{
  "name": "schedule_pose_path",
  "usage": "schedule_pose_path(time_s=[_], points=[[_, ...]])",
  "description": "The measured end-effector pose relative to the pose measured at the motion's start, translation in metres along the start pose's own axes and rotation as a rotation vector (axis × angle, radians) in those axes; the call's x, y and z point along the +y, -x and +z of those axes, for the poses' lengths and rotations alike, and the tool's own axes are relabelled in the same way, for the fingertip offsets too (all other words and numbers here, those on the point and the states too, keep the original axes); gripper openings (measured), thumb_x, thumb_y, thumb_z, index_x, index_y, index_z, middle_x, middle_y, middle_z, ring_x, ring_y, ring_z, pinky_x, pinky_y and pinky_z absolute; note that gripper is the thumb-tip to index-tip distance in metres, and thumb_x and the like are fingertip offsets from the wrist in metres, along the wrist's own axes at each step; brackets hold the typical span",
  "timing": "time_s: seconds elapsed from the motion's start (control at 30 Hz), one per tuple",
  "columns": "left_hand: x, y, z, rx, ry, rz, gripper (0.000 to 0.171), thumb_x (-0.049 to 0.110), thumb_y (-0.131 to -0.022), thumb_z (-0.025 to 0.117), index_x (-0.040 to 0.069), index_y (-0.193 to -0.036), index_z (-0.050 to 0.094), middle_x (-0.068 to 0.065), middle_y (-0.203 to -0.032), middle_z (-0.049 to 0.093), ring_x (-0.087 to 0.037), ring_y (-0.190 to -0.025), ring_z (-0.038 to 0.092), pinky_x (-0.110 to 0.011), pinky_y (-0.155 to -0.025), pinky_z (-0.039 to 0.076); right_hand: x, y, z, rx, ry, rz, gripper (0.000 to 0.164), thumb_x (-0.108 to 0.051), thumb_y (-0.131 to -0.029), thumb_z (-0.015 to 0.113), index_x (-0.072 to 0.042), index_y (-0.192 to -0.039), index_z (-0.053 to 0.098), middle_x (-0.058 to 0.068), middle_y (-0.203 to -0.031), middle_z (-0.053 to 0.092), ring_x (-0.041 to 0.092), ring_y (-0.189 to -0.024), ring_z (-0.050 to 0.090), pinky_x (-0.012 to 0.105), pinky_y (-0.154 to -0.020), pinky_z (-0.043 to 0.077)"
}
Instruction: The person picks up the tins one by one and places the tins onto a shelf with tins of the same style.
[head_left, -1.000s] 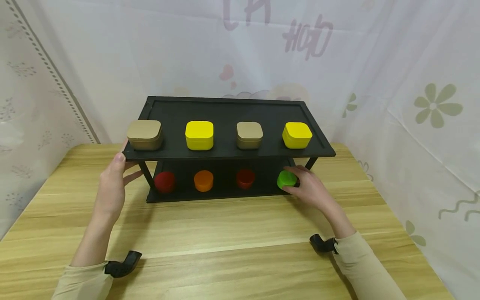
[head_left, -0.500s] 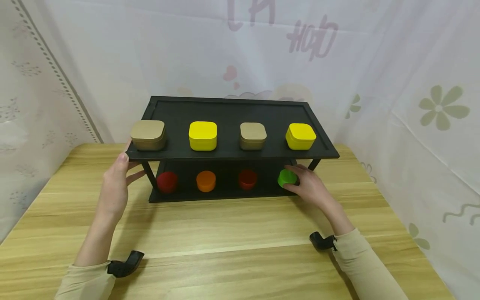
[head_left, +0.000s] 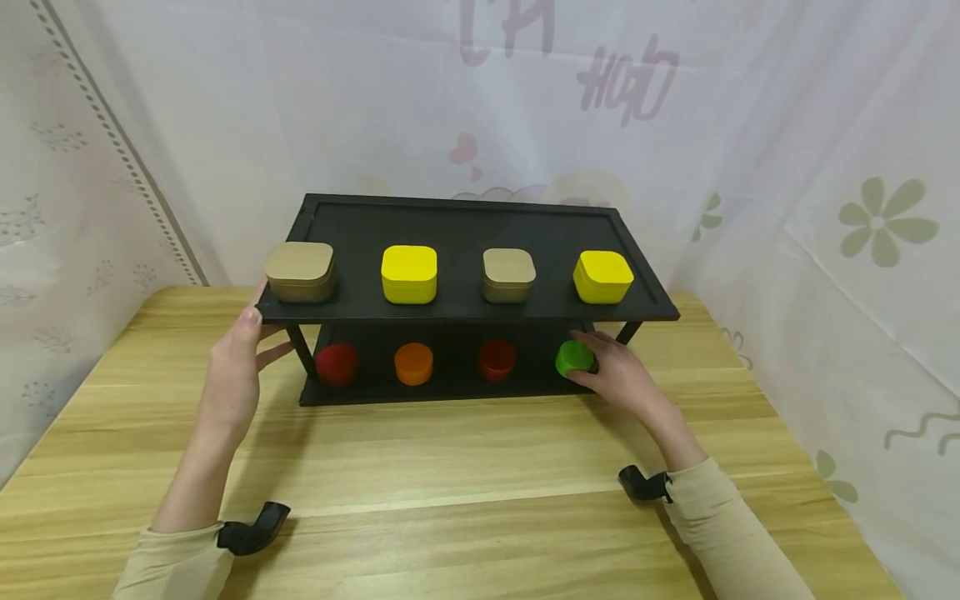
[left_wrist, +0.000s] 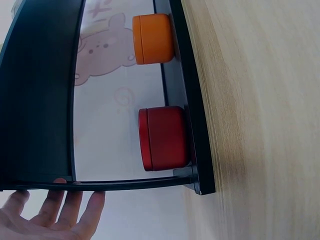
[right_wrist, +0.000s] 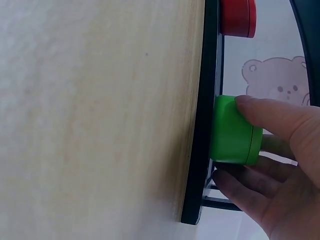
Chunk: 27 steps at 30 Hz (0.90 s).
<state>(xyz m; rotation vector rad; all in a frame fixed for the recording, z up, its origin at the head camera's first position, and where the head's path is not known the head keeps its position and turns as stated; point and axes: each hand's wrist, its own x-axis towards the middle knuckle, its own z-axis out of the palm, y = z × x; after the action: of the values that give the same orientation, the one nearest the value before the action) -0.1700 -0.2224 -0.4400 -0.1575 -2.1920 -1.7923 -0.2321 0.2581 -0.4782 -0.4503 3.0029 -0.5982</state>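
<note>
A black two-tier rack (head_left: 450, 225) stands on the wooden table. My left hand (head_left: 234, 379) is at its left end, with the thumb at the upper board's front corner. In the left wrist view the fingers (left_wrist: 70, 212) reach fairly straight to the end rail. On the lower tier, my right hand (head_left: 618, 372) holds a green round lidded tin (right_wrist: 234, 132) between thumb and fingers, at the right end. Along the same tier stand a dark red tin (left_wrist: 165, 137), an orange tin (head_left: 413, 364) and another red tin (head_left: 497, 360).
On the upper board sit a large beige square tin (head_left: 301, 271), a yellow square tin (head_left: 408, 273), a smaller beige tin (head_left: 507, 275) and a second yellow tin (head_left: 603, 277). A printed curtain (head_left: 375, 100) hangs behind the rack. Bare table (head_left: 450, 475) extends in front.
The whole head view has shifted slightly, putting the rack a little further right in it. Both hands keep their places, the right one still holding the green tin.
</note>
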Motion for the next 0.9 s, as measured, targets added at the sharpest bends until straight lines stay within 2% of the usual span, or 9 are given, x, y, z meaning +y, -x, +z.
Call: schedule_pose_path(time_s=[0.2,0.37,0.63,0.9], points=[[0.000,0.001,0.001,0.004,0.022,-0.004,0.048,0.040,-0.113,0.028,0.032,-0.159,0.039,0.005,-0.167,0.038,-0.001,-0.122,0.056,-0.009,-0.089,0.054,0.002,0.004,-0.001,0.013,-0.008,-0.013,0.074,-0.026,-0.092,0.077,-0.004,-0.155,0.045,0.030,-0.154,0.047,0.049,-0.139,0.048,0.064,-0.112,0.044],[-0.001,0.001,0.000,0.003,0.046,-0.006,0.048,0.039,-0.113,0.029,0.031,-0.159,0.039,0.005,-0.167,0.038,-0.002,-0.122,0.056,-0.008,-0.090,0.053,0.002,0.010,-0.005,0.036,-0.029,-0.025,0.077,-0.026,-0.091,0.079,-0.007,-0.156,0.044,0.028,-0.152,0.048,0.046,-0.128,0.057,0.061,-0.105,0.051],[0.002,0.000,-0.002,0.003,-0.008,-0.013,0.048,0.040,-0.113,0.028,0.032,-0.159,0.037,0.007,-0.167,0.038,0.000,-0.121,0.055,-0.007,-0.089,0.053,0.002,0.026,-0.012,0.057,-0.059,-0.057,0.073,-0.027,-0.093,0.078,-0.009,-0.156,0.045,0.021,-0.151,0.053,0.039,-0.119,0.065,0.053,-0.092,0.059],[0.000,0.000,0.001,0.003,0.038,-0.021,0.047,0.040,-0.113,0.030,0.032,-0.159,0.038,0.006,-0.167,0.037,-0.002,-0.121,0.055,-0.008,-0.090,0.053,0.004,0.038,-0.018,0.083,-0.055,-0.041,0.073,-0.026,-0.092,0.078,-0.012,-0.156,0.046,0.020,-0.150,0.054,0.040,-0.118,0.065,0.054,-0.093,0.059]])
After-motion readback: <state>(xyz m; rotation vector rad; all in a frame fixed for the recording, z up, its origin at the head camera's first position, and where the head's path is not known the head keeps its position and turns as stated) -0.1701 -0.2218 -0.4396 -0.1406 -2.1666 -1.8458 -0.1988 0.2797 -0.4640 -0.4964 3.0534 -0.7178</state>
